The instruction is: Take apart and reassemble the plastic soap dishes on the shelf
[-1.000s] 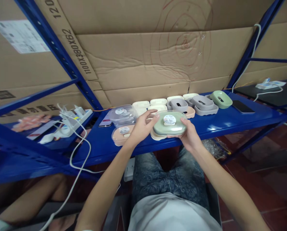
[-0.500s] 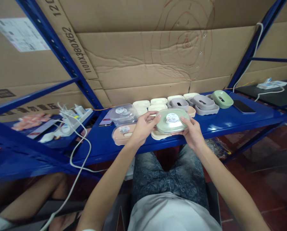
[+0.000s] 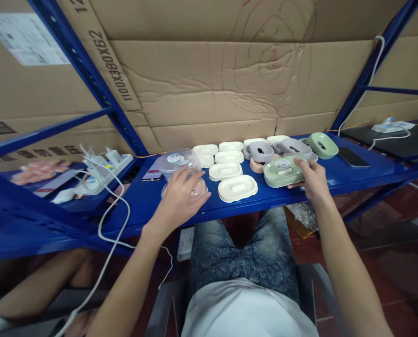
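Observation:
My right hand [image 3: 314, 180] grips the right end of a pale green oval plastic box [image 3: 282, 175] with a round sticker on its clear lid, over the right front of the blue shelf. My left hand [image 3: 180, 196], fingers spread, is over a pink box [image 3: 199, 188] with a clear lid, partly hidden by the hand. Behind it lie stacked clear lids [image 3: 179, 159], the top one bearing a sticker. Between my hands several cream oval trays [image 3: 237, 188] stand in rows. Grey oval trays [image 3: 261, 152] and a pink piece [image 3: 256, 165] sit behind the green box.
At the back right are more grey trays [image 3: 296, 146], a green tray [image 3: 321, 145] and a dark phone [image 3: 353, 157]. Another phone [image 3: 152, 169] lies at left. A power strip [image 3: 115, 168] with a white cable [image 3: 129, 215] hangs near my left arm. Blue shelf posts [image 3: 85, 70] flank cardboard. Another person's leg shows at lower left.
My left hand has let go of the green box and moved left over the pink one. My right hand has carried the green box rightward, uncovering the front cream trays.

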The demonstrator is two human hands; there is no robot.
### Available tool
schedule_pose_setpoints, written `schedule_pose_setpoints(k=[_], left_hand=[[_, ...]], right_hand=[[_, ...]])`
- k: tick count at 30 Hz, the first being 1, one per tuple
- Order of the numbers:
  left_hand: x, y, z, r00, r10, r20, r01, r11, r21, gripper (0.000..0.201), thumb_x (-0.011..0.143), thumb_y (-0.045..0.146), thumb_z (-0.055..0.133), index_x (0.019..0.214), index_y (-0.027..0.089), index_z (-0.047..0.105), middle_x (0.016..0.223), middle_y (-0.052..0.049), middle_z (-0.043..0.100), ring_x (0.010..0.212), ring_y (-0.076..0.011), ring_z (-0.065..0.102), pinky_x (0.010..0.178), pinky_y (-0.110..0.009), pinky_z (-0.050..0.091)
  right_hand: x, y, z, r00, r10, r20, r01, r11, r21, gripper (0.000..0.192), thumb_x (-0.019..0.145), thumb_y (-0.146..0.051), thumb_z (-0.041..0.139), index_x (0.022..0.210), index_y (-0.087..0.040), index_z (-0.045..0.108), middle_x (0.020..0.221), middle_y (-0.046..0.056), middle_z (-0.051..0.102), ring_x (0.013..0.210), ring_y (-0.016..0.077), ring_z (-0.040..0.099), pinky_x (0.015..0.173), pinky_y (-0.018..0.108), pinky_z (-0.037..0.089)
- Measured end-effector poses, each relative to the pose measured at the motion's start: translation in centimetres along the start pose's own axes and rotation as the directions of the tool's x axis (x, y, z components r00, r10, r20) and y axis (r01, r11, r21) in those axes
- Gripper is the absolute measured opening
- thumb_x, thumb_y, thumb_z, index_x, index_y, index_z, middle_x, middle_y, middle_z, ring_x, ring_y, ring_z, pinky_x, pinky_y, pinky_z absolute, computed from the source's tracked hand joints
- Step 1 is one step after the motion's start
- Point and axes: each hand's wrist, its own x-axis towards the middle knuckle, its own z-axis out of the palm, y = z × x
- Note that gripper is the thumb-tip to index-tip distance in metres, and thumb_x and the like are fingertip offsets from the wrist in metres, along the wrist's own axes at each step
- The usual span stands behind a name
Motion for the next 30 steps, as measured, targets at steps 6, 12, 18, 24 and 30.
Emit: schedule_pose_setpoints(k=[6, 12, 18, 24, 30], left_hand=[[-2.0, -2.6, -2.7, 0.997, 0.008, 0.082, -0.020, 0.990, 0.139, 0.049, 0.101, 0.042, 0.068, 0.147, 0.025, 0.063, 0.148, -0.017, 0.063, 0.140, -0.0408, 0.058, 0.121, -0.064, 0.048], [-3.0, -2.5, -2.1, 0.988, -0.051, 0.146, 0.032, 0.991, 0.130, 0.048, 0.103, 0.044, 0.066, 0.147, 0.027, 0.064, 0.144, -0.016, 0.065, 0.134, -0.0409, 0.059, 0.114, -0.062, 0.052], [-3.5, -1.5, -0.6, 0.989, -0.111, 0.094, 0.086, 0.966, 0.242, 0.047, 0.105, 0.041, 0.064, 0.149, 0.026, 0.064, 0.145, -0.018, 0.065, 0.131, -0.0432, 0.058, 0.103, -0.059, 0.053], [-4.2, -1.3, 0.1, 0.995, -0.097, 0.021, 0.089, 0.968, 0.235, 0.047, 0.106, 0.041, 0.066, 0.149, 0.024, 0.063, 0.151, -0.019, 0.063, 0.139, -0.0440, 0.055, 0.111, -0.063, 0.050], [-4.6, -1.1, 0.4, 0.994, -0.043, -0.105, 0.062, 0.982, 0.178, 0.047, 0.102, 0.033, 0.071, 0.147, 0.026, 0.062, 0.153, -0.018, 0.062, 0.153, -0.0438, 0.048, 0.124, -0.067, 0.043]], right_hand=[[-0.3, 0.1, -0.6, 0.985, -0.034, 0.170, 0.124, 0.824, -0.553, 0.058, 0.098, -0.073, 0.056, 0.101, -0.018, 0.077, 0.056, 0.008, 0.065, 0.061, 0.0334, 0.071, 0.069, 0.048, 0.059], [-1.9, -0.9, 0.2, 0.957, -0.079, 0.278, 0.285, 0.421, -0.861, 0.069, 0.105, -0.075, 0.040, 0.116, -0.020, 0.081, 0.108, 0.023, 0.082, 0.116, 0.0467, 0.074, 0.094, 0.049, 0.053], [-2.4, -0.8, 0.6, 0.949, -0.052, 0.312, 0.312, 0.323, -0.894, 0.077, 0.108, -0.075, 0.031, 0.130, -0.019, 0.079, 0.116, 0.024, 0.081, 0.116, 0.0439, 0.075, 0.093, 0.047, 0.053], [-2.4, -1.2, 0.3, 0.958, -0.094, 0.271, 0.286, 0.387, -0.877, 0.082, 0.107, -0.080, 0.029, 0.133, -0.019, 0.077, 0.108, 0.023, 0.081, 0.111, 0.0454, 0.074, 0.093, 0.051, 0.053], [-5.6, -2.7, 1.7, 0.756, -0.549, 0.357, 0.622, 0.429, -0.655, 0.045, 0.105, -0.057, 0.060, 0.125, -0.020, 0.077, 0.097, 0.013, 0.076, 0.093, 0.0325, 0.072, 0.090, 0.044, 0.055]])
